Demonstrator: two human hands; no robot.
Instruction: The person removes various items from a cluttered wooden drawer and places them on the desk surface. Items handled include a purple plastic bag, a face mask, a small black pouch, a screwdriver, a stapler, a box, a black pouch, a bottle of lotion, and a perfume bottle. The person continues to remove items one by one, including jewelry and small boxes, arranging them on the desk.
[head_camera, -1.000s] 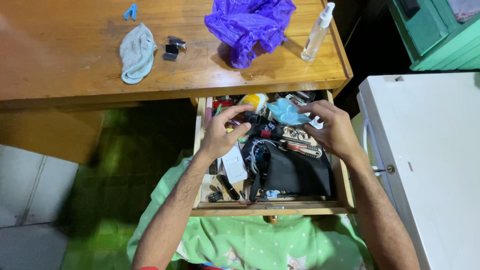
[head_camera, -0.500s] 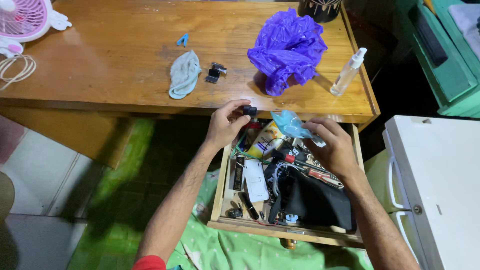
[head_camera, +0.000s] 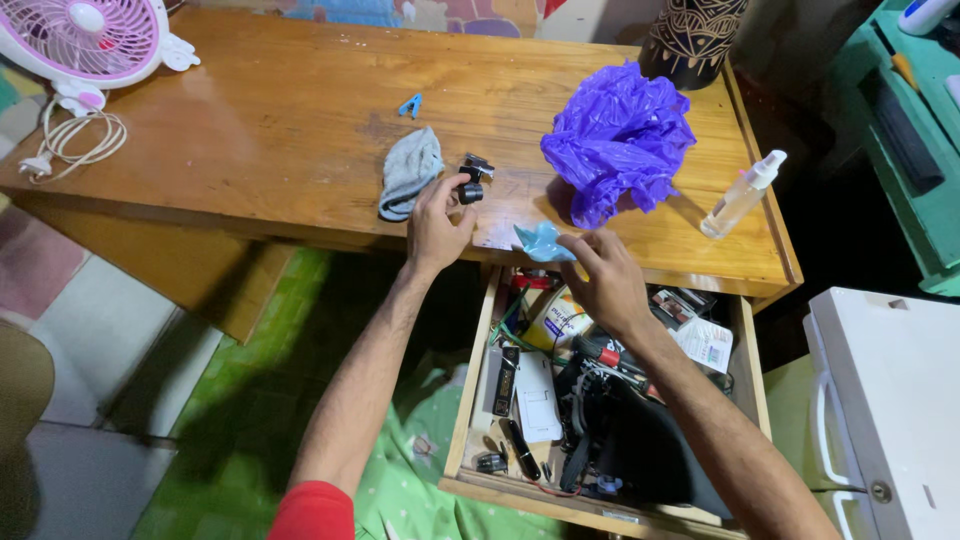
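Both hands risen from drawer (head_camera: 480, 330) onto desk (head_camera: 250, 130), left hand (head_camera: 436, 222) pinching black clip (head_camera: 469, 191) beside grey cloth (head_camera: 410, 172), right hand (head_camera: 603, 280) gripping blue wrapper (head_camera: 540, 241)

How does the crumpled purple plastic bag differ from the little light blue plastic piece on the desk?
The crumpled purple plastic bag is far bigger than the light blue plastic piece. The bag is deep purple, the piece pale blue. The bag sits untouched; the right hand pinches the piece. Both are crinkled and lie on the wooden desk.

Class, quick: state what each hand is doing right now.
Left hand: closed on a small black part.
Right hand: pinching a light blue bag.
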